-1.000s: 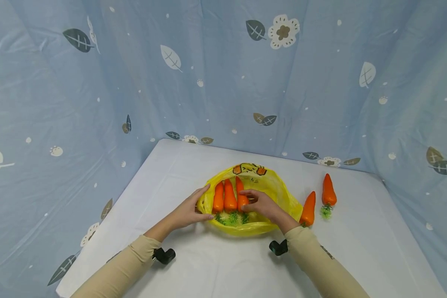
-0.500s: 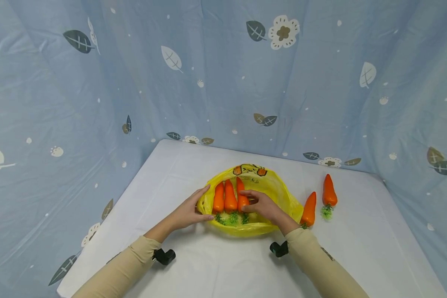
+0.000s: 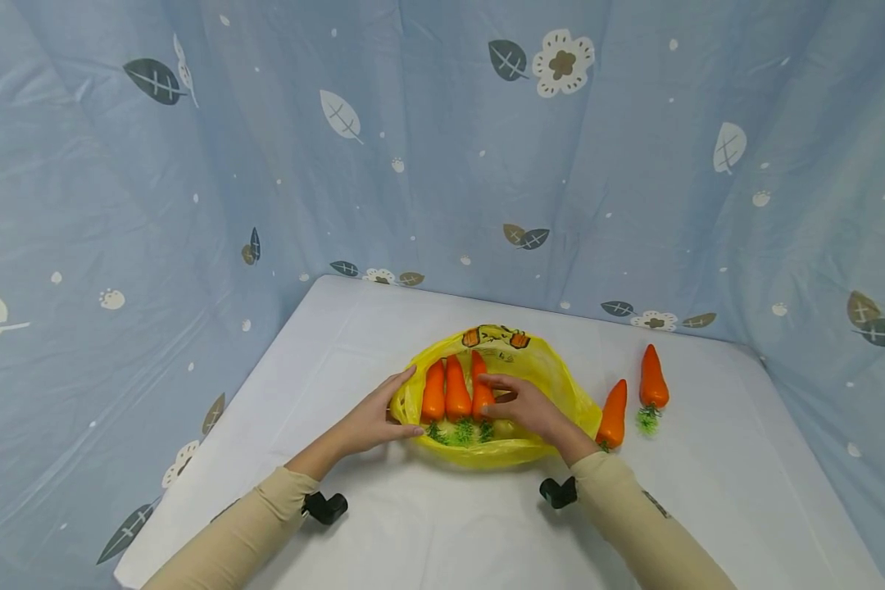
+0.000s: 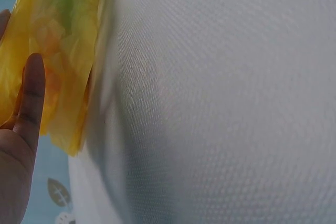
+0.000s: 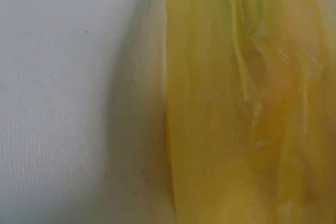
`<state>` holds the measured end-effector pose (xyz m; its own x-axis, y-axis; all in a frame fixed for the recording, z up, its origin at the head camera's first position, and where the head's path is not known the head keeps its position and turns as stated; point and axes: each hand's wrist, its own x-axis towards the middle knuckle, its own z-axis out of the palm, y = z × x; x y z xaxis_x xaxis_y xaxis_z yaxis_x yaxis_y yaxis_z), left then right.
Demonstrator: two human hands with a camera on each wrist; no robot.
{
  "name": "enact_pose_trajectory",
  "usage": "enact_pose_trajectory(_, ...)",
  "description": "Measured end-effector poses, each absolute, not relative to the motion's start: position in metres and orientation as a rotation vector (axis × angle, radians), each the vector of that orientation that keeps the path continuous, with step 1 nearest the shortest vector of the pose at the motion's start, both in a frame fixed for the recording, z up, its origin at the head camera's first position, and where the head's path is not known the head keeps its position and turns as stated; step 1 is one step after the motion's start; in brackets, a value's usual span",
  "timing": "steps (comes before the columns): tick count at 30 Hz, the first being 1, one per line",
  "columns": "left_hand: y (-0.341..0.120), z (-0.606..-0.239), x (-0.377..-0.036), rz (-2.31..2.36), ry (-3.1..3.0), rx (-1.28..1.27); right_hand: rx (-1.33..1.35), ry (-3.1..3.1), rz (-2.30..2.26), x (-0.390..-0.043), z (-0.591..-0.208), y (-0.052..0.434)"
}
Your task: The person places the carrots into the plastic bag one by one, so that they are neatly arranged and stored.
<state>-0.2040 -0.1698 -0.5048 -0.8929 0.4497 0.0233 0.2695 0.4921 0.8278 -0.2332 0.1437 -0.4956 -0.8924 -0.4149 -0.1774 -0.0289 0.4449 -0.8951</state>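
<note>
A yellow plastic bag [image 3: 531,369] lies on the table with its mouth spread wide. Inside, three orange carrots with green tops sit side by side: a left carrot [image 3: 433,395], a middle carrot [image 3: 456,392] and a right carrot [image 3: 481,378]. My right hand [image 3: 527,406] reaches into the bag and pinches the right carrot from its right side. Against the bag's left side rests my left hand [image 3: 372,419], fingers extended and thumb apart. The left wrist view shows that straight thumb [image 4: 32,98] along the yellow plastic. Only bag and table show in the right wrist view.
Right of the bag, one loose carrot [image 3: 614,416] lies close to its edge. Another carrot [image 3: 652,381] with a green top is farther right. The white table [image 3: 442,533] runs back to a blue patterned curtain [image 3: 442,164].
My right hand has shifted very slightly to the right, and the right carrot has moved a little with it. The left hand and the bag stay in place.
</note>
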Motion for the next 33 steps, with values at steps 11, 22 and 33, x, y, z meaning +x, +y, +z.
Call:
enact_pose_trajectory(11, -0.171, -0.504, -0.203, 1.378, 2.532, 0.629, -0.318, 2.329, -1.474, -0.232, -0.489, 0.15)
enact_pose_trajectory(22, -0.172, -0.503, -0.202, 1.37, 2.535, 0.624, -0.353, 2.338, -1.505, -0.227, -0.482, 0.158)
enact_pose_trajectory(33, -0.172, -0.501, -0.202, 1.362, 2.539, 0.627, -0.446, 2.364, -1.484, -0.22, -0.482, 0.175)
